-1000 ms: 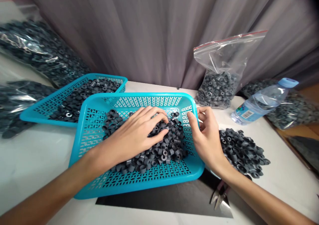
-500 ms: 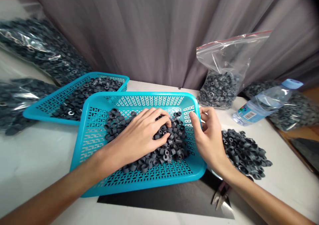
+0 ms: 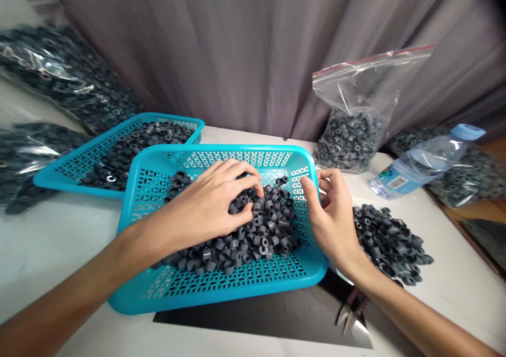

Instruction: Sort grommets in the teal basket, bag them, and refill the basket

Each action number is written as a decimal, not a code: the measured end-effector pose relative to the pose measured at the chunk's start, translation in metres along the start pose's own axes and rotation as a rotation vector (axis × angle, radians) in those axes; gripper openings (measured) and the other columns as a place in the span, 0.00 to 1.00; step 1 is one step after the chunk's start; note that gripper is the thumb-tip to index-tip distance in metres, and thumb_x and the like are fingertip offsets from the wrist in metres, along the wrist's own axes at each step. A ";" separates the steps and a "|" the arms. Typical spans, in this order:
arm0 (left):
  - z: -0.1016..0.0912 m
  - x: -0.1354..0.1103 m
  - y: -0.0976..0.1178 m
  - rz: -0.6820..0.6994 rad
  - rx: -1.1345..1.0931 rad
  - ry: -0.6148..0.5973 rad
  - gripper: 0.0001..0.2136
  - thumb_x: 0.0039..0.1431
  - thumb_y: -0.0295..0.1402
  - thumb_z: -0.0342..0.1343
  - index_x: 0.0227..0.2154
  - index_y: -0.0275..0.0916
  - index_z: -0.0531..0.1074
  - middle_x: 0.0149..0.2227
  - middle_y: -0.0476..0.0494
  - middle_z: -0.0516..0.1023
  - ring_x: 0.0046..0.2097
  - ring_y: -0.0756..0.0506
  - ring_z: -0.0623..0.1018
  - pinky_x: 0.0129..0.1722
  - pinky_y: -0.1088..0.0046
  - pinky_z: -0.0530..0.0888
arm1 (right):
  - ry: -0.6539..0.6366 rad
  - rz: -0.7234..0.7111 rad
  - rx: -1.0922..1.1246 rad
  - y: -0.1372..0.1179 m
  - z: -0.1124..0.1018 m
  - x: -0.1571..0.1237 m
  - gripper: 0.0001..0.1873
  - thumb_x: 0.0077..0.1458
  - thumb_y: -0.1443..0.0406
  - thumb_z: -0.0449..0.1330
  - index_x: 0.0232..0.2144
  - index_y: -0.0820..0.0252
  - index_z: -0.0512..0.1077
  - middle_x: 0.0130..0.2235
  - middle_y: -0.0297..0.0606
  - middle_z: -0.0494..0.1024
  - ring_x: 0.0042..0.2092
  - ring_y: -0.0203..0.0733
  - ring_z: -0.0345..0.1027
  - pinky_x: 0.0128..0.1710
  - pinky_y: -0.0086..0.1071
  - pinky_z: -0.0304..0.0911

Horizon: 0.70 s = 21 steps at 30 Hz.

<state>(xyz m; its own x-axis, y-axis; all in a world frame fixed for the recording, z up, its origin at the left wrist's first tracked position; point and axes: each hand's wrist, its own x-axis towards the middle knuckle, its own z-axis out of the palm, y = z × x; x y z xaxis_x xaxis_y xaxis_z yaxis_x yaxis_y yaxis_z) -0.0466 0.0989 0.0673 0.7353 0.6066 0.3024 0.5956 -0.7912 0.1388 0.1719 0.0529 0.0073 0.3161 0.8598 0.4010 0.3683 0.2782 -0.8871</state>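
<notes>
Inside the basket (image 3: 221, 296), I seemingly sifted pieces (image 3: 241, 241), fingers (image 3: 253, 184) parted on left hand (image 3: 215, 193) and rim-side right hand (image 3: 332, 217); pinching seemed needed.

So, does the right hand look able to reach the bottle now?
Probably yes. Nothing seems to stand between the right hand, at the basket's rim, and the bottle; the loose pile lies nearer the camera, the zip bag farther back.

Left hand (image 3: 215, 196) farther left among the grey parts (image 3: 272, 222), more of them visible
</notes>
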 end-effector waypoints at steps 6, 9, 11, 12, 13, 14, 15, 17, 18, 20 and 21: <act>0.010 0.000 0.000 0.045 0.006 -0.002 0.04 0.66 0.34 0.58 0.40 0.44 0.76 0.52 0.46 0.75 0.55 0.40 0.73 0.60 0.54 0.66 | -0.012 0.021 0.009 0.001 0.000 0.000 0.13 0.66 0.54 0.59 0.36 0.54 0.63 0.32 0.30 0.69 0.28 0.34 0.56 0.27 0.32 0.54; 0.010 0.000 0.000 0.038 -0.025 -0.001 0.04 0.67 0.34 0.57 0.39 0.45 0.77 0.52 0.47 0.76 0.54 0.40 0.73 0.59 0.55 0.66 | -0.009 0.027 0.018 0.001 0.000 0.000 0.13 0.67 0.54 0.59 0.36 0.54 0.63 0.32 0.30 0.69 0.29 0.34 0.56 0.27 0.32 0.54; 0.009 0.001 0.000 0.025 -0.057 0.007 0.04 0.67 0.34 0.58 0.38 0.45 0.78 0.51 0.48 0.76 0.54 0.41 0.73 0.59 0.56 0.66 | -0.009 0.024 0.030 0.000 0.001 0.001 0.14 0.67 0.53 0.59 0.36 0.54 0.63 0.32 0.30 0.69 0.30 0.35 0.58 0.28 0.32 0.56; 0.008 0.001 0.000 0.013 -0.077 0.009 0.04 0.67 0.34 0.59 0.38 0.45 0.78 0.51 0.48 0.77 0.54 0.41 0.74 0.60 0.56 0.66 | -0.011 0.025 0.033 0.000 0.000 0.001 0.14 0.66 0.53 0.59 0.36 0.54 0.62 0.32 0.30 0.69 0.30 0.35 0.59 0.28 0.32 0.56; 0.008 0.002 -0.001 -0.002 -0.102 0.009 0.04 0.66 0.34 0.59 0.38 0.45 0.78 0.50 0.48 0.77 0.54 0.41 0.74 0.60 0.56 0.67 | -0.015 0.027 0.030 0.000 0.000 0.001 0.14 0.66 0.53 0.59 0.36 0.54 0.62 0.33 0.30 0.69 0.30 0.35 0.60 0.28 0.32 0.57; 0.007 0.003 -0.002 -0.020 -0.136 0.008 0.04 0.66 0.35 0.59 0.38 0.45 0.78 0.50 0.48 0.77 0.54 0.42 0.74 0.59 0.56 0.67 | -0.020 0.028 0.020 0.000 0.000 0.001 0.14 0.66 0.53 0.59 0.36 0.54 0.62 0.33 0.30 0.70 0.31 0.36 0.61 0.29 0.32 0.58; 0.006 0.004 -0.003 -0.040 -0.179 0.007 0.04 0.66 0.36 0.60 0.38 0.45 0.78 0.50 0.48 0.77 0.54 0.42 0.75 0.59 0.57 0.68 | -0.025 0.027 0.004 0.001 -0.001 0.002 0.14 0.66 0.53 0.59 0.37 0.54 0.62 0.33 0.31 0.70 0.32 0.36 0.62 0.30 0.32 0.59; 0.004 0.006 -0.005 -0.077 -0.279 0.019 0.05 0.66 0.37 0.60 0.37 0.44 0.79 0.50 0.48 0.78 0.54 0.43 0.76 0.59 0.58 0.70 | -0.037 0.018 -0.039 0.004 -0.001 0.004 0.14 0.66 0.53 0.58 0.37 0.54 0.63 0.34 0.32 0.72 0.35 0.38 0.65 0.34 0.34 0.61; 0.002 0.007 -0.007 -0.096 -0.331 0.033 0.06 0.65 0.37 0.60 0.37 0.43 0.79 0.50 0.48 0.79 0.54 0.43 0.77 0.59 0.59 0.71 | -0.048 0.015 -0.061 0.007 -0.001 0.005 0.14 0.66 0.53 0.58 0.37 0.55 0.64 0.35 0.34 0.73 0.37 0.40 0.67 0.36 0.35 0.62; 0.000 0.009 -0.008 -0.152 -0.441 0.068 0.06 0.65 0.38 0.61 0.37 0.43 0.80 0.48 0.48 0.82 0.52 0.43 0.79 0.60 0.60 0.73 | -0.078 0.029 -0.097 0.013 -0.001 0.010 0.15 0.66 0.51 0.58 0.38 0.56 0.65 0.37 0.36 0.74 0.39 0.42 0.68 0.38 0.37 0.63; -0.002 0.009 -0.008 -0.187 -0.503 0.083 0.06 0.64 0.38 0.62 0.37 0.42 0.80 0.47 0.48 0.83 0.51 0.43 0.80 0.59 0.60 0.74 | -0.107 0.047 -0.120 0.016 -0.002 0.012 0.16 0.66 0.50 0.57 0.38 0.56 0.66 0.37 0.37 0.75 0.39 0.43 0.68 0.38 0.38 0.63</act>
<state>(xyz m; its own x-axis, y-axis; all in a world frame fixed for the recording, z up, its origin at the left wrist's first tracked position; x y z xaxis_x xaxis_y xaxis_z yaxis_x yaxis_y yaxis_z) -0.0451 0.1110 0.0709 0.5918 0.7482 0.3000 0.4706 -0.6228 0.6250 0.1830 0.0672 -0.0014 0.2428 0.9133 0.3270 0.4588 0.1889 -0.8682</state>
